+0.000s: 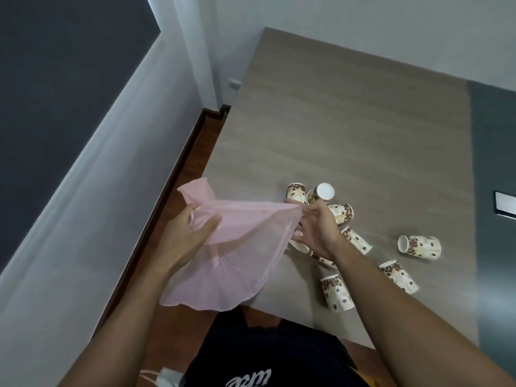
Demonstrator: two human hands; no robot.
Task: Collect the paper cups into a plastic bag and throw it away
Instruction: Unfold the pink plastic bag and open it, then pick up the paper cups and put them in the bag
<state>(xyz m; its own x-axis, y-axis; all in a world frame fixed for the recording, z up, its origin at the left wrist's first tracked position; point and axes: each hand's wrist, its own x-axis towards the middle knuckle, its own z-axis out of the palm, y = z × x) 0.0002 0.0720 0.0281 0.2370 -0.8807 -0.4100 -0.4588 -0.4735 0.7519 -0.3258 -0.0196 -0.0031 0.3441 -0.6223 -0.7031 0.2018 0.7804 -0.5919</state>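
Pink plastic bag [240, 247] hangs stretched over the near left corner of the table [349, 121], the left hand [181, 236] gripping one side, the right hand [315, 233] pinching the other. I'd spread its mouth wide first; the paper cups [418, 247] lie mostly toppled just right.
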